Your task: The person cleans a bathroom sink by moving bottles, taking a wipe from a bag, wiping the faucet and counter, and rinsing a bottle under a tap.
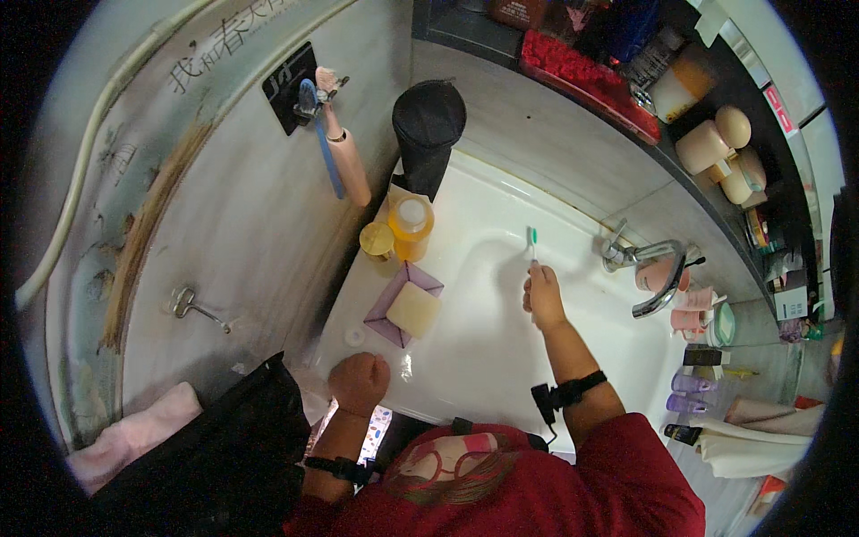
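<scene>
My right hand [545, 295] is closed around the handle of a toothbrush [533, 240] with green bristles, over the white sink basin [483, 349]. The brush head points away from me, towards the back of the sink. My left hand [360, 382] is curled into a fist at the sink's front left edge, with nothing visible in it. Just beyond that fist are a small round white piece [354, 337] and a purple folded box [386, 309] with a pale yellow block [415, 310], perhaps soap or sponge, at it.
A chrome faucet [661, 262] arches over the basin's right side. An amber bottle [411, 228], a yellow-lidded jar [376, 240] and a black cylindrical bag [429, 134] line the left ledge. Wall hooks hold toothbrushes [349, 168]. Pink cups [688, 319] stand right; a dark shelf [577, 101] runs above.
</scene>
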`<state>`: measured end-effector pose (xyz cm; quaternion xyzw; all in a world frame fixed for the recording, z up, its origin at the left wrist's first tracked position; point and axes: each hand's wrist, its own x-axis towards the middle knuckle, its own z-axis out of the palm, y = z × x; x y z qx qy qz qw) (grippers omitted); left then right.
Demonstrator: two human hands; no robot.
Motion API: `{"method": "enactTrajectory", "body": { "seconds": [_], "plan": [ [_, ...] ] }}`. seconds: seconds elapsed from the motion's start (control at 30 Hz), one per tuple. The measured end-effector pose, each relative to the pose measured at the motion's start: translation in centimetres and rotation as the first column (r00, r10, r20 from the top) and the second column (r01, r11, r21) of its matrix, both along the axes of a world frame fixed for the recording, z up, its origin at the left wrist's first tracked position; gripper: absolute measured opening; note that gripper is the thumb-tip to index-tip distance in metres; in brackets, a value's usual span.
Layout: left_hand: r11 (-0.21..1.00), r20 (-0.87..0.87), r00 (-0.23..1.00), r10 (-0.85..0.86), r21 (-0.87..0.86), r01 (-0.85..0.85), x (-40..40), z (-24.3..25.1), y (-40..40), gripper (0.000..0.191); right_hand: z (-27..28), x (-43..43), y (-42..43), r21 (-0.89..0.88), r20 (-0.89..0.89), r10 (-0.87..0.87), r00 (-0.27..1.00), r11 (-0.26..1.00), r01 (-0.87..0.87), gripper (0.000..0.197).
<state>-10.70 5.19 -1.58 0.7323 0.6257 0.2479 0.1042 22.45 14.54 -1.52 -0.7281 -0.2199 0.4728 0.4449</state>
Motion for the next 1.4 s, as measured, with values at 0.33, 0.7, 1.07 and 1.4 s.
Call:
{"method": "enactTrajectory", "body": {
  "seconds": [0.33, 0.7, 1.07, 1.4],
  "plan": [
    [0.999, 0.044, 0.999, -0.017, 0.033, 0.015, 0.0, -0.4, 0.1, 0.027, 3.3, -4.3, 12.9, -0.201, 0.704, 0.555, 0.442, 0.753, -0.626, 0.044],
    [0.996, 0.054, 0.997, -0.05, 0.077, 0.046, -0.2, -0.7, 0.3, 0.025, 3.6, 5.7, 7.2, -0.604, 0.706, 0.658, 0.262, 0.752, -0.263, 0.051],
    [0.988, 0.02, 1.0, -0.01, 0.155, 0.006, 0.3, -0.4, 0.3, 0.027, 4.6, 0.1, 11.9, -0.577, 0.729, 0.657, 0.194, 0.741, -0.343, 0.05],
    [0.999, 0.019, 1.0, -0.01, 0.045, 0.009, 0.0, -0.4, 0.1, 0.027, 5.7, 3.6, 10.3, -0.628, 0.726, 0.68, 0.103, 0.717, -0.303, 0.044]
  ]
}}
